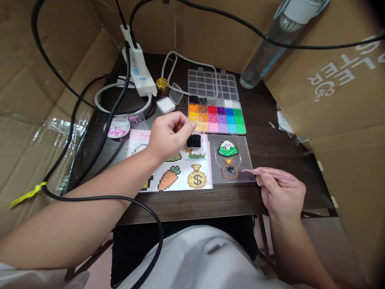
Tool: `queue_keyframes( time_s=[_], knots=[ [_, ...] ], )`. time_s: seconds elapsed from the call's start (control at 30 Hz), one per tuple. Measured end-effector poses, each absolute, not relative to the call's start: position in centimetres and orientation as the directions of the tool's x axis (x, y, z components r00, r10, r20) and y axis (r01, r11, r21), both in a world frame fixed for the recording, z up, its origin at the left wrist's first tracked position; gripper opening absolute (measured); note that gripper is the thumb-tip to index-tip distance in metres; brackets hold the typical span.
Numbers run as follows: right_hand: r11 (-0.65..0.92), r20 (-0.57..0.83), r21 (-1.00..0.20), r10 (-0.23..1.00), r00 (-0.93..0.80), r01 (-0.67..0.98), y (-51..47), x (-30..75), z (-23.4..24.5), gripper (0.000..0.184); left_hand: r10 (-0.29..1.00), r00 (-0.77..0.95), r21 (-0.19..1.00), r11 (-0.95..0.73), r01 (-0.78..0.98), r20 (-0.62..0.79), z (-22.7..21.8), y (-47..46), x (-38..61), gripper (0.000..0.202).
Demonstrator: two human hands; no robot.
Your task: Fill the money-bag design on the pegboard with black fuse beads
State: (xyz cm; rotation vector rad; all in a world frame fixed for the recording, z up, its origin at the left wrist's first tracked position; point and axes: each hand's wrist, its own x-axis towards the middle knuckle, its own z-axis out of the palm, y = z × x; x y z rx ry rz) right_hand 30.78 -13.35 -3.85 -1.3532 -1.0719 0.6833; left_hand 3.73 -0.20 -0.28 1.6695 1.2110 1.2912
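Observation:
My right hand [281, 192] grips pink tweezers [264, 173], whose tip rests at the right side of a brown and black bead figure [230, 169] on a clear pegboard [248, 160]. A green and white bead figure [227, 148] sits higher on the same board. My left hand [168, 134] hovers over a pattern sheet [177, 176], its fingers pinched together near a small tray of black beads [193, 141]. What the pinch holds, if anything, is too small to see.
A bead box with coloured compartments [216, 116] lies open behind the pegboard. A power strip [138, 68] and black cables [114, 108] cross the left side. A round dish of pink beads [116, 129], a small white box [165, 104] and a clear bottle [264, 52] stand around. Cardboard walls surround the table.

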Motion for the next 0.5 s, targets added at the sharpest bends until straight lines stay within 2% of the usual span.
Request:
queue_keyframes(
  time_s=[0.23,0.5],
  knots=[
    [0.112,0.2,-0.964,0.903,0.381,0.24,-13.36,30.86,-4.03,0.006,0.948,0.06,0.913,-0.318,0.256,0.314,-0.23,-0.29,3.78,0.025],
    [0.113,0.191,-0.969,0.907,0.375,0.219,-13.37,31.07,-4.26,0.007,0.945,0.065,0.908,-0.327,0.261,0.321,-0.27,-0.27,3.77,0.025]
  ],
)
